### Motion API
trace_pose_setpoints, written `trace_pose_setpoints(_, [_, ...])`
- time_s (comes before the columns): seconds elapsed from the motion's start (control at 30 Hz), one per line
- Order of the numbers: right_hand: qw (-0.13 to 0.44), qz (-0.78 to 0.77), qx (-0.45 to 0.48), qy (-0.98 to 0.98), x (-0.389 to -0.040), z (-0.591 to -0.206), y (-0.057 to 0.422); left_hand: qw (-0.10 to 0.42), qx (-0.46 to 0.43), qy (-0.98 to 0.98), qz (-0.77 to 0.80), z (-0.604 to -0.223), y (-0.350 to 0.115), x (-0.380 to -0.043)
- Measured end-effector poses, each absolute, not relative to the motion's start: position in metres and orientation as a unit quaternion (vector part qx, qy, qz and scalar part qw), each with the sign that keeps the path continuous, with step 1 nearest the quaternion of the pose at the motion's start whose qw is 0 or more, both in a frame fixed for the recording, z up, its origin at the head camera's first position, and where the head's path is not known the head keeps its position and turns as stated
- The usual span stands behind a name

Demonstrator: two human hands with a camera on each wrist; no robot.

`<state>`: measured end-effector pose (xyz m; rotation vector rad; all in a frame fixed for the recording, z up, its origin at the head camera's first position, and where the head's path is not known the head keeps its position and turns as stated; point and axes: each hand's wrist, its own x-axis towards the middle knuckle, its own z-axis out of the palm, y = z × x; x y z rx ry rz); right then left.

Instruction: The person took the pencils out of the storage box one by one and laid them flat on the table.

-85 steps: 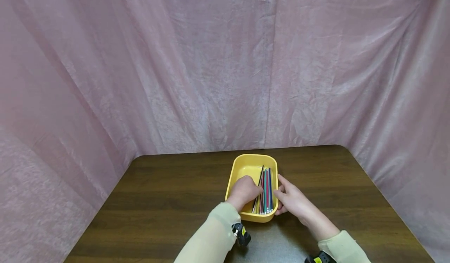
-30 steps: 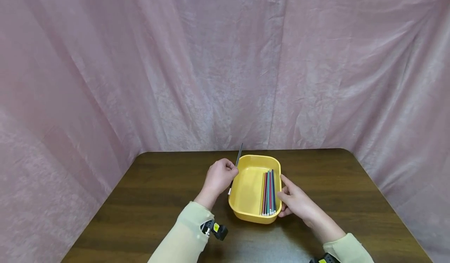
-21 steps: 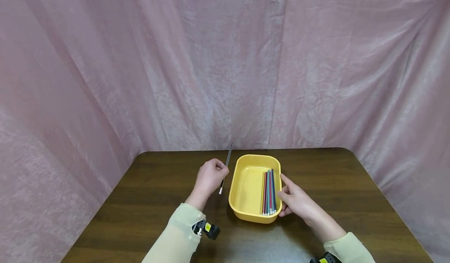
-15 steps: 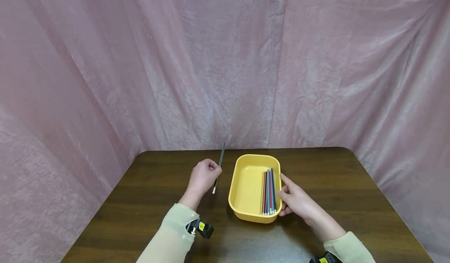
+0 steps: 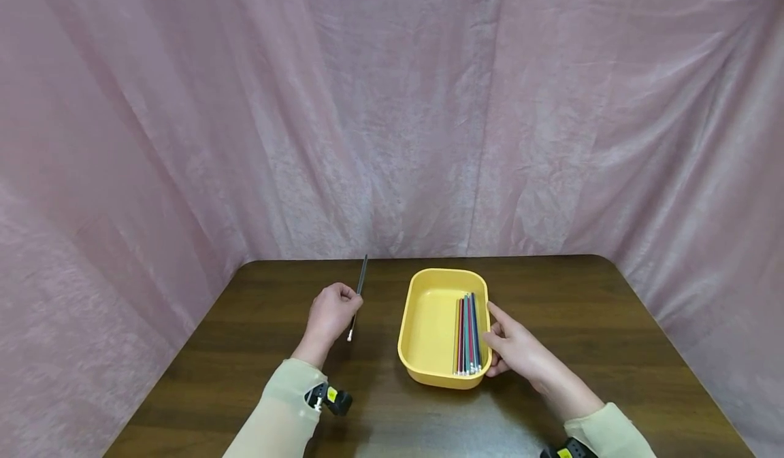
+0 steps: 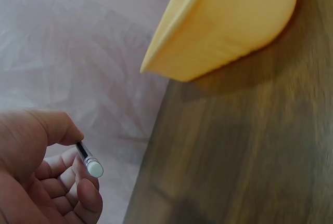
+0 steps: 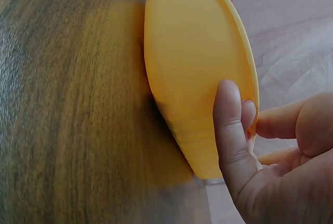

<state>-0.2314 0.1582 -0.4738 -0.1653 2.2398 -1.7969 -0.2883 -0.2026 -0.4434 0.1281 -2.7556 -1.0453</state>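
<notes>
A dark pencil (image 5: 363, 275) with a white eraser slants above the table, left of a yellow plastic tray (image 5: 425, 332). My left hand (image 5: 331, 314) pinches it near the middle between thumb and fingers. In the left wrist view the eraser end of the pencil (image 6: 93, 167) points towards the camera. Several coloured pencils (image 5: 467, 332) lie side by side along the tray's right wall, eraser ends nearest me. My right hand (image 5: 517, 349) holds the tray's right rim. In the right wrist view its thumb is at the rim and other fingers lie against the outer wall.
A brown wooden table (image 5: 208, 369) bears the tray near its middle. Behind and around it hangs a pink curtain (image 5: 392, 118). A black wrist camera (image 5: 331, 398) sits below my left cuff, and another (image 5: 569, 448) by the right cuff.
My left hand took the dark pencil out of the tray and has moved left with it, away from the tray. My right hand has stayed at the tray's right rim.
</notes>
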Motion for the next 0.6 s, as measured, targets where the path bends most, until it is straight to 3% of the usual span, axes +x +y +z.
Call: trace_pose_setpoints(0.6, [0.136, -0.613, -0.041, 0.778, -0.227, -0.475, 0.157, 0.075, 0.071, -0.95, -0.295, -0.479, -0.237, -0.288])
